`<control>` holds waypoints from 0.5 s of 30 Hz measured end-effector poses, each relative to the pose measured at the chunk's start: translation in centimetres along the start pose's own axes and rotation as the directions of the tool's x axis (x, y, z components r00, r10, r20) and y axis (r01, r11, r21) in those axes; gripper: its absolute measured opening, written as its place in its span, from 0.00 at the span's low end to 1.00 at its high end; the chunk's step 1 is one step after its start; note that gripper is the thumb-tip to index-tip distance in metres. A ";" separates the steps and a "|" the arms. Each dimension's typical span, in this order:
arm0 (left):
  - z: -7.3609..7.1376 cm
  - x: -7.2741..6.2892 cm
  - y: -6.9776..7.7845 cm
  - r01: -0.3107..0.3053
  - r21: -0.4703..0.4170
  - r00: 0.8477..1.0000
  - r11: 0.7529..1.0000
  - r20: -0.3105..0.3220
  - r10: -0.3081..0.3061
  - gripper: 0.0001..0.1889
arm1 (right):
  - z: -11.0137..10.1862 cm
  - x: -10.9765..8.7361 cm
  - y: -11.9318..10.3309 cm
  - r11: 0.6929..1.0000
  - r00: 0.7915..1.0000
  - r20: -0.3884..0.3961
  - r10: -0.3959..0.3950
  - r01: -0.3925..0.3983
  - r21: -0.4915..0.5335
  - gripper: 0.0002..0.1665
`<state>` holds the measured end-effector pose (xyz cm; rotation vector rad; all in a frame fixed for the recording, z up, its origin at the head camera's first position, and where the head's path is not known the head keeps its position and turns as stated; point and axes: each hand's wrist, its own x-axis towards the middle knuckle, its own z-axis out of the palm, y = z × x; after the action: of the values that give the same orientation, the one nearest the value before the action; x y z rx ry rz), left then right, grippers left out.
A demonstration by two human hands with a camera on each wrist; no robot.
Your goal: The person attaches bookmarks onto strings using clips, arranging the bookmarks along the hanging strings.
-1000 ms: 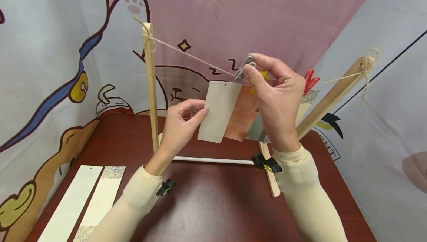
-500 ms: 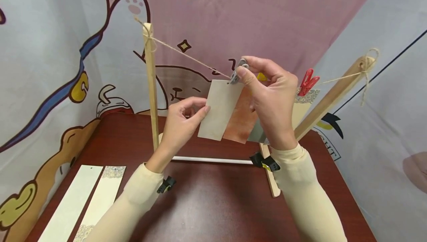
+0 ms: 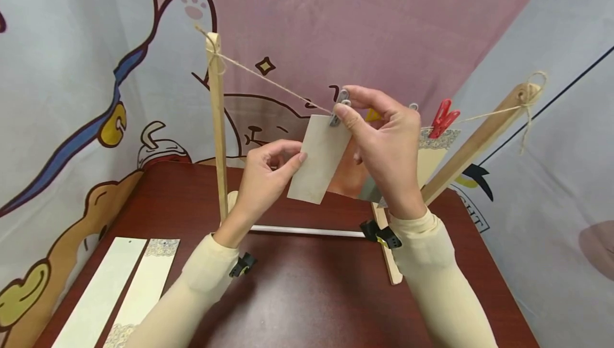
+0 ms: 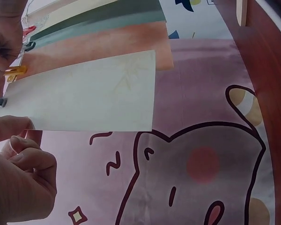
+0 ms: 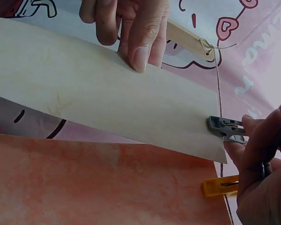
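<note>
A pale cream card strip (image 3: 316, 161) hangs at the twine (image 3: 268, 77), pinched at its left edge between the thumb and fingers of my left hand (image 3: 266, 180). My right hand (image 3: 389, 148) pinches the handles of a grey clothespin (image 5: 220, 125). In the right wrist view the pin's nose lies over the card's top end, across the twine. Beside it an orange card (image 5: 107, 183) hangs from a yellow clothespin (image 5: 218, 186). A grey-green card (image 4: 100, 22) follows, partly covered. The right hand hides part of these cards in the head view.
Two wooden posts (image 3: 217, 124) (image 3: 479, 140) carry the twine, with a white rod (image 3: 307, 230) low between them. A red clothespin (image 3: 443, 119) grips a lace-patterned card (image 3: 434, 151) at the right. Two strips, one white (image 3: 98, 294), one lace-ended (image 3: 144, 289), lie on the table at left.
My right hand has brought the grey clothespin left and down, from above the cream card onto its top edge at the twine. The left hand and card have shifted slightly right.
</note>
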<state>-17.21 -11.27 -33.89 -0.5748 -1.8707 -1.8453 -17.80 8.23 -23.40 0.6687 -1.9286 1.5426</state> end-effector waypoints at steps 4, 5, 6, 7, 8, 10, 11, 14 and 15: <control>0.1 0.0 0.0 0.004 0.008 1.000 1.000 0.004 -0.004 0.06 | -0.1 -0.1 -0.2 0.999 1.000 0.016 0.004 -0.003 -0.034 0.16; 0.1 0.0 0.0 0.005 0.011 1.000 1.000 0.004 -0.005 0.06 | -0.1 -0.2 -0.3 0.999 1.000 0.019 0.006 -0.006 -0.050 0.16; 0.1 -0.1 0.0 0.006 0.014 1.000 1.000 0.003 -0.006 0.06 | -0.2 -0.2 -0.3 0.998 1.000 0.022 0.008 -0.007 -0.067 0.16; 0.1 -0.1 0.0 0.008 0.016 1.000 1.000 0.001 -0.008 0.06 | -0.2 -0.3 -0.3 0.997 1.000 0.024 0.009 -0.007 -0.081 0.16; 0.1 -0.2 0.0 0.010 0.020 1.000 1.000 0.000 -0.010 0.06 | -0.2 -0.3 -0.3 0.995 1.000 0.025 0.012 -0.009 -0.099 0.17; 0.1 -0.3 -0.1 0.020 0.032 1.000 0.999 -0.002 -0.020 0.06 | -0.3 -0.4 -0.4 0.991 1.000 0.029 0.011 -0.007 -0.133 0.17; 0.0 -0.4 -0.2 0.026 0.040 1.000 0.999 -0.006 -0.025 0.06 | -0.3 -0.5 -0.5 0.989 0.999 0.033 0.010 -0.005 -0.149 0.17; -0.2 -1.1 -0.6 0.050 0.048 0.999 0.998 -0.014 -0.050 0.08 | -0.3 -0.7 -0.6 0.983 0.999 0.048 0.007 0.002 -0.182 0.19; -0.4 -1.4 -0.7 0.056 0.053 0.998 0.997 -0.017 -0.055 0.09 | -0.4 -0.7 -0.7 0.982 0.999 0.055 0.003 0.008 -0.188 0.20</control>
<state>-16.50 -11.62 -35.25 -0.4941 -1.9381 -1.8232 -16.78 8.46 -23.41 0.6364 -2.0817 1.3316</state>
